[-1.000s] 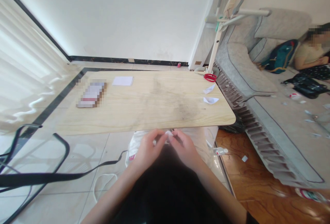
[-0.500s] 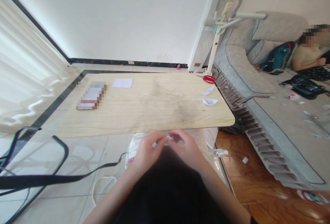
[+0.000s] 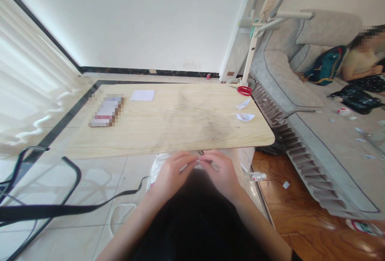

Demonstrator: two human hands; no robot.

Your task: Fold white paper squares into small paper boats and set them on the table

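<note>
My left hand (image 3: 176,172) and my right hand (image 3: 221,170) meet fingertip to fingertip just off the table's near edge, in front of my dark top. Both are closed in a pinch on a small piece of white paper (image 3: 198,161), mostly hidden by the fingers. How it is folded cannot be made out. Two folded paper boats, a nearer one (image 3: 245,117) and a farther one (image 3: 243,104), lie at the right end of the wooden table (image 3: 156,128). Behind them rests a pair of red-handled scissors (image 3: 244,90).
A stack of white paper (image 3: 143,95) lies at the table's far left, near a blurred-out phone-like object (image 3: 106,111). To the right are a grey sofa (image 3: 325,140) with a seated person (image 3: 362,62), a backpack (image 3: 326,65) and paper scraps. A black metal frame (image 3: 75,172) stands at left.
My fingertips have drawn closer together, and less of the white paper shows between them. My right fingers have straightened towards the left ones. The view has shifted slightly.
</note>
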